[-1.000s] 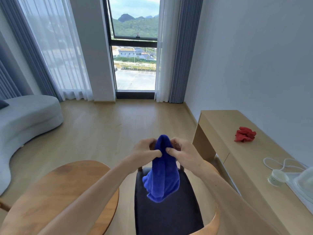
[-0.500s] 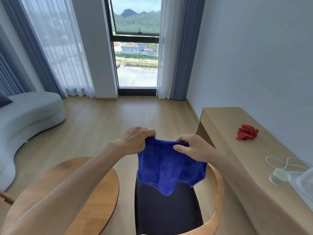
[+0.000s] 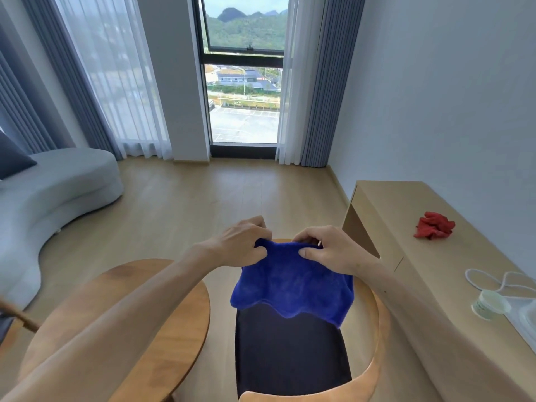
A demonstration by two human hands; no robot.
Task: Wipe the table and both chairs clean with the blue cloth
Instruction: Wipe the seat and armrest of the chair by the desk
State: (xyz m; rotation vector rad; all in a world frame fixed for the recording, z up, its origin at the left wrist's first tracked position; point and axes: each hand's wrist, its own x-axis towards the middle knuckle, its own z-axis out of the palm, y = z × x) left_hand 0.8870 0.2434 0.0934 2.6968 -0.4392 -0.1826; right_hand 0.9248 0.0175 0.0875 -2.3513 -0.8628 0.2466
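Evidently to spread it for wiping, left hand [image 3: 242, 245] and right hand [image 3: 326, 249] pinch the cloth's [image 3: 293, 288] top edge above the chair [image 3: 290, 352]; table [image 3: 162, 329] at eight o'clock.

Bare wooden floor [image 3: 185, 210] lies open on the far side. Nearer, the round bench [image 3: 162, 338] fills the left and the long desk [image 3: 435, 256] the right. Between them stands the chair [image 3: 290, 349], its curved wooden arm [image 3: 377, 329] rising just beside the desk.
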